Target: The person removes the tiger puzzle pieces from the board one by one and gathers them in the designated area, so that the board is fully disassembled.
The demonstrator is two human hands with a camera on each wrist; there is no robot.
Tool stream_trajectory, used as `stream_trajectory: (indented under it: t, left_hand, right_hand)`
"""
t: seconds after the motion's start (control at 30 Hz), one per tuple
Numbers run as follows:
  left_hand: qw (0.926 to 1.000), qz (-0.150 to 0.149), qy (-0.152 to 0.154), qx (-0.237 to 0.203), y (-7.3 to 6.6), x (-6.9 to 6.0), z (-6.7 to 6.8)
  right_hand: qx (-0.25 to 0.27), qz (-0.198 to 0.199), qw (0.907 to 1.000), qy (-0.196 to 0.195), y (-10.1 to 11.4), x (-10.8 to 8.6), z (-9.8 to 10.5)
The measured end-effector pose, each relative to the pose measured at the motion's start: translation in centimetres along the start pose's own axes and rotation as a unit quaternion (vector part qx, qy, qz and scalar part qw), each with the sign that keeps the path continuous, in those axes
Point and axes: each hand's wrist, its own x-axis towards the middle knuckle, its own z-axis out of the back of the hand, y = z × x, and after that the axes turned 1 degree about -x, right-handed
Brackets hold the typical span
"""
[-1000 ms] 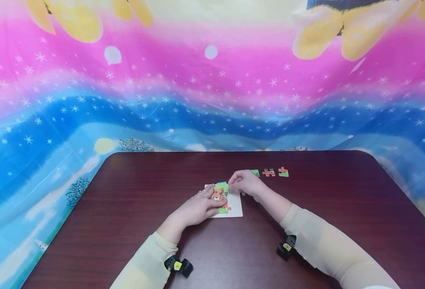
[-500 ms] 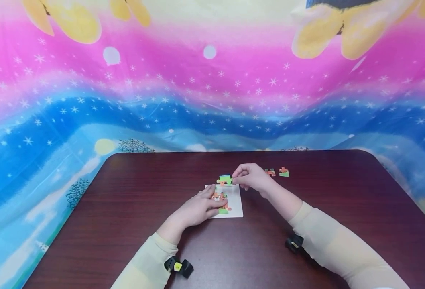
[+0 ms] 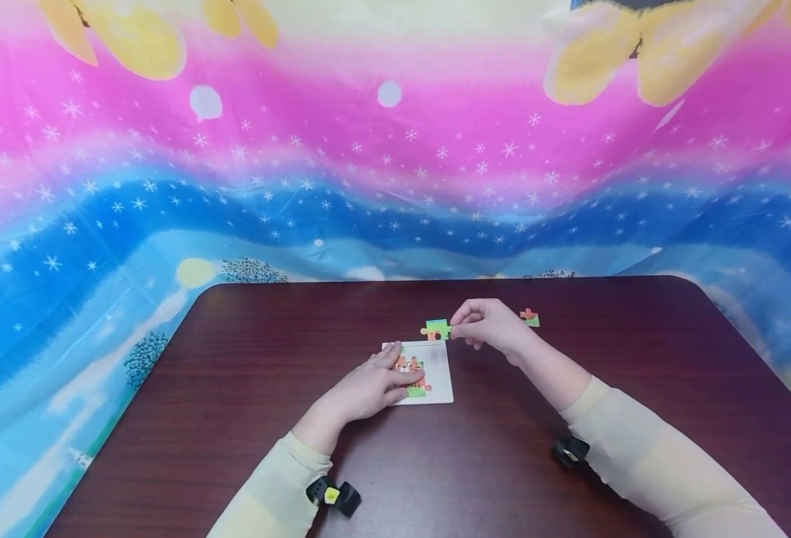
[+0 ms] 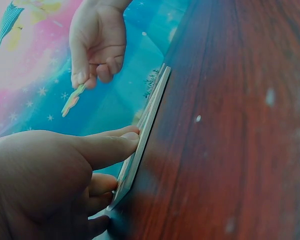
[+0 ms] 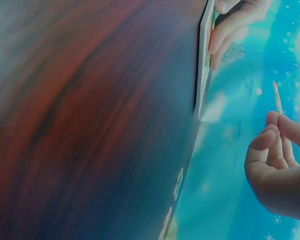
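A green and orange puzzle piece is pinched between the thumb and fingertips of my right hand, raised above the far right edge of a white puzzle board. In the right wrist view the held piece stands clear of the board. My left hand rests on the board's left side with its fingers spread over the joined tiger pieces, partly hiding them. The left wrist view shows the left thumb lying along the board's edge.
On the dark wooden table, another puzzle piece lies beyond the right hand. Two loose pieces show in the right wrist view, one of them greenish. A colourful patterned cloth hangs behind the table.
The right hand has lifted the green and orange piece off the board and carried it up and to the right. The left hand has stayed in place.
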Motion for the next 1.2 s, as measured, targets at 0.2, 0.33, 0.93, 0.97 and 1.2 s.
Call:
stream_trajectory:
  t: [0.2, 0.33, 0.93, 0.97, 1.2]
  left_hand:
    - [0.9999, -0.011, -0.007, 0.01, 0.0, 0.0, 0.0]
    - [0.9998, -0.014, -0.011, 0.012, 0.0, 0.1, 0.1]
    - [0.9997, -0.021, -0.012, 0.011, -0.1, 0.0, 0.1]
    - [0.9996, -0.021, -0.012, 0.012, -0.1, 0.0, 0.1]
    - [0.9996, -0.023, -0.015, 0.012, -0.1, -0.1, 0.1]
  right_hand:
    - [-0.004, 0.0, 1.0, -0.002, -0.5, -0.6, 1.4]
    - [-0.007, 0.001, 1.0, -0.005, -0.9, -0.9, 2.2]
    - [0.012, -0.005, 0.9999, -0.004, -2.9, -2.0, 4.5]
    - [0.015, -0.006, 0.9999, -0.003, -3.1, -2.0, 4.6]
    - [0.037, -0.016, 0.9992, 0.002, -4.0, -1.7, 4.6]
